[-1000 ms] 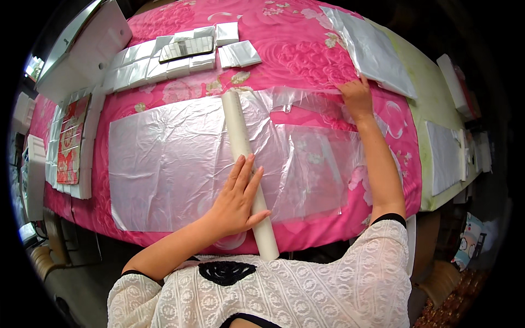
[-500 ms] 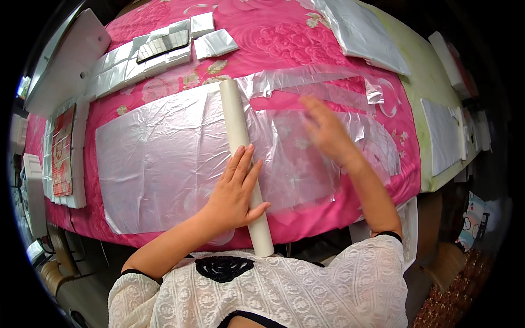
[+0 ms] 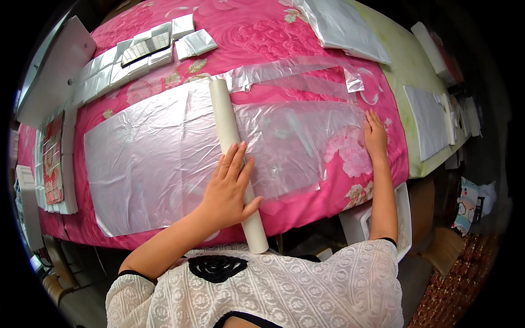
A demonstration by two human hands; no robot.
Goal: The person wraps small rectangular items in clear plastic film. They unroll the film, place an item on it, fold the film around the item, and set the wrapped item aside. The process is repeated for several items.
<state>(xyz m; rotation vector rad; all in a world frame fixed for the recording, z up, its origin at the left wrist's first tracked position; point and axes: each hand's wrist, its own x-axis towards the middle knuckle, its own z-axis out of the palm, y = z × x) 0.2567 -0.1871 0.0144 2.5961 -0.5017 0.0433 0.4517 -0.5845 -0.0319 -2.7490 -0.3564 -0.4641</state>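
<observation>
- Left hand (image 3: 231, 188) here, grip spread, palm flat over the white roll (image 3: 225, 117)!
- That roll lies across the clear plastic sheet (image 3: 147, 164) on the table (image 3: 246, 41).
- Right hand (image 3: 375, 136) at the sheet's right corner, fingers outstretched; pinching or not, can't tell.
- Farther back, a phone (image 3: 146, 49) on white packets (image 3: 98, 74).

Left hand (image 3: 229, 188): spread flat across a pale roll (image 3: 224, 115) lying over thin plastic film (image 3: 142, 147) | Right hand (image 3: 375, 136): fingers extended at film's right end, contact I can't make out | Beneath: pink floral cloth (image 3: 257, 41) | Far left: dark phone (image 3: 145, 49) atop white packets (image 3: 98, 72) | Far right: translucent plastic sheets (image 3: 344, 30)
</observation>
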